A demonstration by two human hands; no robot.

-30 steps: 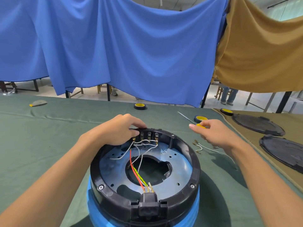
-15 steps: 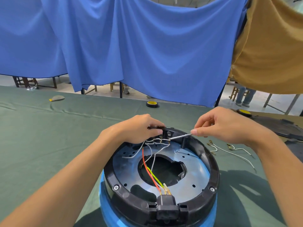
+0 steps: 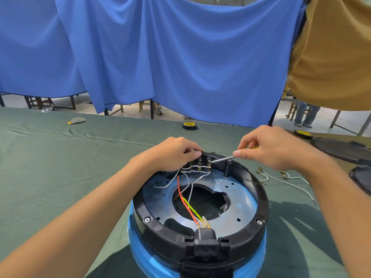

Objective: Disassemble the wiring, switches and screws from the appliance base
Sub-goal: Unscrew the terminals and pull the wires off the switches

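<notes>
Head camera shows the appliance base (image 3: 259,199) at the near edge of the bench (image 3: 60,177), white wires (image 3: 190,192) joined to the switch block (image 3: 202,162) on its far rim. The left hand (image 3: 174,155) grips that block; the right hand (image 3: 275,150) pinches a screwdriver (image 3: 221,159) whose tip meets the terminals.
</notes>
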